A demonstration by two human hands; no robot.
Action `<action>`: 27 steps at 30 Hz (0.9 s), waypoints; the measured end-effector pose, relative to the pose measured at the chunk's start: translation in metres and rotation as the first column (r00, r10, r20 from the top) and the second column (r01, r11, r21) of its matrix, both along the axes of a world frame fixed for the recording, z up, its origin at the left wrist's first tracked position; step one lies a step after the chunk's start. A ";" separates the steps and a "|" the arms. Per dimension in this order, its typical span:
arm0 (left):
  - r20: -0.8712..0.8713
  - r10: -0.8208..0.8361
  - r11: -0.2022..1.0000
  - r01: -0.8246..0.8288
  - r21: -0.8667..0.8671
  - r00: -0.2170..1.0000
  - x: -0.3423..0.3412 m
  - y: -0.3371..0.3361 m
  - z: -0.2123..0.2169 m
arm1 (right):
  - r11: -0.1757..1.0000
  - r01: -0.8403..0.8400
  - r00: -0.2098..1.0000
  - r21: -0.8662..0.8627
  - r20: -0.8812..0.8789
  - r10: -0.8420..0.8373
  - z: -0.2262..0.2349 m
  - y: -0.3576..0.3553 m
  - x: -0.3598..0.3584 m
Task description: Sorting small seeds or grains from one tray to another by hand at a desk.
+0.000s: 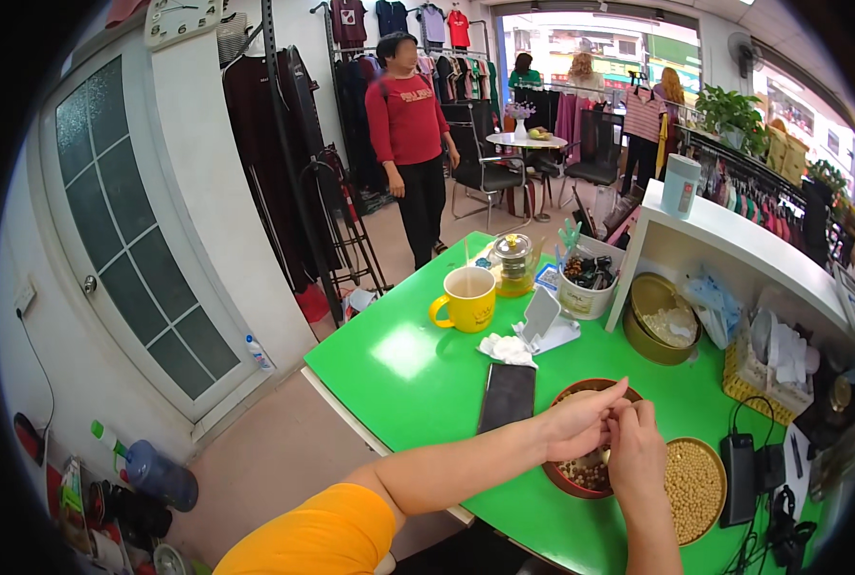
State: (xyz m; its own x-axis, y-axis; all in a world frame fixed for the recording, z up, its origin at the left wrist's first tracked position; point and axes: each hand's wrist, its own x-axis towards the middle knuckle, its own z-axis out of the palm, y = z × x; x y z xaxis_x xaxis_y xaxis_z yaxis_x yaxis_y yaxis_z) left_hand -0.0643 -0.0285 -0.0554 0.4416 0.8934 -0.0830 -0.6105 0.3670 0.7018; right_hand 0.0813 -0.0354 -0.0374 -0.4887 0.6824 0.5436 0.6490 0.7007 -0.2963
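My left hand (581,425) and my right hand (635,448) meet above a reddish-brown bowl (581,492), fingertips close together. The right fingers are curled in a pinch. On the left, the fingers press together near the right thumb. Whatever lies between them is too small or hidden to make out. Small round pale and dark beads (581,470) show inside the bowl, which my hands partly cover. Right beside my right hand is a round tray of beige beads (694,489). A dark phone (507,398) lies flat left of the bowl, beyond my left forearm.
On the green table (370,359) stand a yellow mug (467,299), a glass teapot (514,266), a phone stand (542,321), white tissue (506,349) and a white bucket (588,280). Black adapters with cables (739,479) lie at right. A person in red (406,125) stands beyond.
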 end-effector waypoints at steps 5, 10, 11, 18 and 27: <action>-0.027 0.005 1.000 -0.005 -0.016 1.000 0.001 -0.001 0.005 | 1.000 -0.026 0.999 -0.010 -0.031 0.026 -0.001 0.001 0.001; -0.065 0.007 0.999 -0.010 -0.037 0.998 0.002 -0.004 0.009 | 1.000 -0.006 1.000 -0.022 0.008 0.006 0.000 0.000 0.002; -0.065 0.007 0.999 -0.009 -0.037 0.998 0.002 -0.004 0.009 | 1.000 -0.006 1.000 -0.021 0.008 0.006 0.000 0.000 0.003; -0.019 0.002 1.000 -0.002 0.016 1.000 0.000 -0.003 0.006 | 0.999 0.021 1.000 0.031 -0.018 -0.021 -0.001 0.001 0.000; -0.069 -0.007 1.000 0.006 -0.020 0.998 0.003 -0.006 0.011 | 1.000 -0.001 0.998 0.019 0.070 -0.001 0.001 0.000 0.003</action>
